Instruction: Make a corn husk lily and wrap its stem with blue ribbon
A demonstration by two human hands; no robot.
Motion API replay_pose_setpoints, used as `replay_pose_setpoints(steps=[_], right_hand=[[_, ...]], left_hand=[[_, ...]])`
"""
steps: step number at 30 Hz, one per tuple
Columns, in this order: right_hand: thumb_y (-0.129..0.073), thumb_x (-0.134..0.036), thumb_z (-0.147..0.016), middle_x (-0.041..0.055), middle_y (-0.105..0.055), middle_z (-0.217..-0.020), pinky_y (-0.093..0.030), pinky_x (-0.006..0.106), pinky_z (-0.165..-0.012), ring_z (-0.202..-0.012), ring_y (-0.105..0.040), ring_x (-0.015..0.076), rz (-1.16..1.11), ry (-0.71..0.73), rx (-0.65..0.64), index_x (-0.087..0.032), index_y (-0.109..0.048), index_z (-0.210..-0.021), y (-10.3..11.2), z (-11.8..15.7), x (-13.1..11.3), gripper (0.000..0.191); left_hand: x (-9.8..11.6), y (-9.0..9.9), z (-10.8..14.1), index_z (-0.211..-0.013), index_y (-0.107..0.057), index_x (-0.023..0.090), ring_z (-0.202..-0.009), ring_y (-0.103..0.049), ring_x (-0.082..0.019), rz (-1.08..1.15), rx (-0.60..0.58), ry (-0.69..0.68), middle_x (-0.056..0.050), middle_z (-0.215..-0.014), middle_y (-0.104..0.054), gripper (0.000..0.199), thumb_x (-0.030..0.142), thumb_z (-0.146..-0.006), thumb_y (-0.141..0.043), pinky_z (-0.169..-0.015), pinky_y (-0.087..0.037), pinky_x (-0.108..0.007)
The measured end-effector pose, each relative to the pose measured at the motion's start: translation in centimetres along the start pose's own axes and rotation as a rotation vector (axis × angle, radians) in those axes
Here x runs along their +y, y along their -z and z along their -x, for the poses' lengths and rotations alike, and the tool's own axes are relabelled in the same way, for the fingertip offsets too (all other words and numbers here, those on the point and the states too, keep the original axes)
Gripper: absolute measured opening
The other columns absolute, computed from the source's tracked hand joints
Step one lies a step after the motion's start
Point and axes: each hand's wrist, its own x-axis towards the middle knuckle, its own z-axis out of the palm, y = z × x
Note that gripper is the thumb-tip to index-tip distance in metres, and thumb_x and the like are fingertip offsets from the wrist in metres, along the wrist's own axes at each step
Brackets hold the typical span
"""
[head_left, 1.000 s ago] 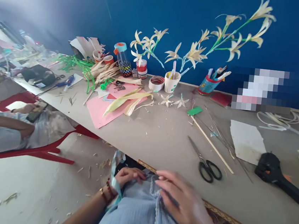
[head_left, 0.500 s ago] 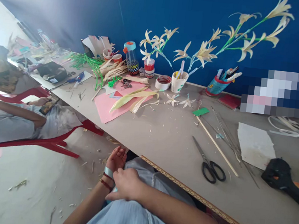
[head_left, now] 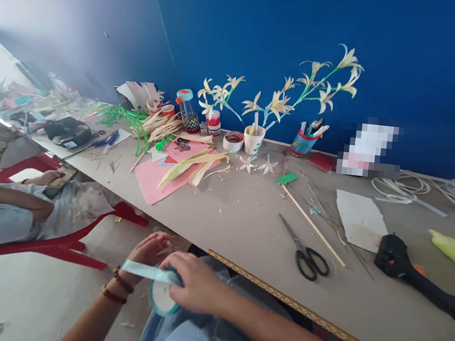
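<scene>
My right hand (head_left: 195,281) is wrapped round a roll of pale teal ribbon (head_left: 162,298) above my lap. From the roll, a strip of ribbon (head_left: 141,270) stretches left to my left wrist, where two dark red bead bracelets (head_left: 115,294) sit. My left hand (head_left: 153,246) is palm up with its fingers apart and nothing in them. On the table, black-handled scissors (head_left: 310,258) lie to the right, beside a thin wooden stick (head_left: 315,227).
Paper flowers rise from a white cup (head_left: 254,139) by the blue wall. Pink paper (head_left: 149,178) with husks lies mid-table. A black glue gun (head_left: 395,258) is at the right. Another person's arm (head_left: 9,195) shows at the left, by a red chair (head_left: 52,250).
The ribbon roll has come into view in my right hand, drawn away from my left wrist with a strip stretched between. My left hand has moved left. The camera view has shifted.
</scene>
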Motion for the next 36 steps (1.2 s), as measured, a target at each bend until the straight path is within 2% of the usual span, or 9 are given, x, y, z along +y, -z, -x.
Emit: replay_pose_setpoints(steps=[6, 8, 10, 12, 16, 22, 27, 33, 36], right_hand=[[-0.053, -0.007, -0.077, 0.0039, -0.068, -0.116, -0.044, 0.032, -0.091, -0.102, -0.061, 0.0221, 0.017, 0.035, 0.102, -0.022, -0.060, -0.117, 12.2, 4.1, -1.5, 0.043], [-0.056, -0.008, -0.077, 0.0038, -0.065, -0.120, -0.046, 0.030, -0.086, -0.098, -0.061, 0.0210, 0.044, -0.011, 0.104, -0.023, -0.058, -0.123, 14.2, 5.3, -1.5, 0.049], [-0.058, -0.009, -0.078, 0.0033, -0.061, -0.128, -0.048, 0.028, -0.082, -0.095, -0.060, 0.0195, 0.042, -0.032, 0.123, -0.026, -0.053, -0.130, 15.2, 6.3, -1.4, 0.055], [-0.059, -0.011, -0.079, 0.0028, -0.059, -0.130, -0.049, 0.027, -0.081, -0.095, -0.060, 0.0190, 0.047, -0.041, 0.149, -0.028, -0.051, -0.131, 15.6, 7.1, -1.4, 0.055], [-0.064, -0.011, -0.077, 0.0041, -0.059, -0.129, -0.050, 0.029, -0.083, -0.102, -0.061, 0.0211, 0.128, -0.106, 0.250, -0.027, -0.053, -0.125, 16.5, 8.8, -1.6, 0.052], [-0.061, -0.010, -0.081, 0.0022, -0.062, -0.112, -0.050, 0.029, -0.083, -0.091, -0.061, 0.0179, 0.113, -0.117, 0.358, -0.026, -0.055, -0.112, 18.3, 11.0, -1.4, 0.035], [-0.058, -0.016, -0.087, 0.0057, -0.063, -0.111, -0.050, 0.033, -0.085, -0.095, -0.059, 0.0207, 0.050, -0.061, 0.498, -0.024, -0.058, -0.111, 18.6, 10.9, 0.3, 0.026], [-0.057, -0.021, -0.091, 0.0070, -0.062, -0.112, -0.051, 0.034, -0.085, -0.101, -0.061, 0.0222, -0.081, 0.018, 0.584, -0.024, -0.062, -0.105, 17.9, 8.9, 2.1, 0.015], [-0.058, -0.022, -0.090, 0.0070, -0.061, -0.111, -0.052, 0.034, -0.085, -0.101, -0.061, 0.0217, -0.141, 0.024, 0.666, -0.023, -0.062, -0.103, 17.3, 7.5, 3.2, 0.014]], left_hand=[[8.2, -4.9, 2.1, -0.074, -0.078, 0.019, -0.063, -0.068, -0.020, -0.498, -0.527, 0.191, -0.004, -0.072, -0.077, 0.020, 0.010, -0.058, -0.086, -0.058, -0.053, -0.023], [10.4, -8.5, 2.3, -0.077, -0.078, 0.018, -0.067, -0.070, -0.022, -0.715, -0.801, 0.105, -0.009, -0.075, -0.076, 0.006, 0.023, -0.077, -0.074, -0.064, -0.055, -0.028], [11.7, -12.5, 1.9, -0.089, -0.078, 0.018, -0.083, -0.070, -0.025, -0.785, -0.671, -0.256, -0.013, -0.087, -0.075, 0.018, 0.025, -0.089, -0.061, -0.076, -0.056, -0.032], [11.6, -16.0, 0.8, -0.106, -0.074, 0.018, -0.111, -0.063, -0.031, -0.781, -0.540, -0.557, -0.016, -0.114, -0.070, 0.030, 0.021, -0.076, -0.076, -0.096, -0.049, -0.037], [8.8, -20.2, -2.2, -0.129, -0.058, 0.020, -0.100, -0.067, -0.028, -0.705, -0.725, -0.527, -0.015, -0.120, -0.064, 0.057, 0.023, -0.076, -0.077, -0.085, -0.054, -0.035], [6.2, -20.9, -4.3, -0.109, -0.066, 0.017, -0.057, -0.051, -0.010, -0.799, -0.790, -0.328, -0.002, -0.077, -0.061, 0.030, 0.040, -0.090, -0.061, -0.050, -0.038, -0.018], [5.4, -19.4, -3.9, -0.093, -0.066, 0.013, -0.042, -0.025, -0.004, -0.603, -0.658, -0.183, 0.002, -0.063, -0.051, 0.041, 0.048, -0.096, -0.045, -0.040, -0.020, -0.019], [3.0, -17.3, -3.5, -0.132, -0.058, 0.024, -0.065, -0.056, -0.015, -0.682, -0.422, -0.541, -0.008, -0.095, -0.068, 0.045, 0.036, -0.089, -0.062, -0.065, -0.050, -0.024], [2.5, -17.1, -3.8, -0.129, -0.062, 0.022, -0.068, -0.061, -0.020, -0.633, -0.341, -0.597, -0.007, -0.085, -0.070, 0.045, 0.034, -0.086, -0.066, -0.066, -0.053, -0.027]])
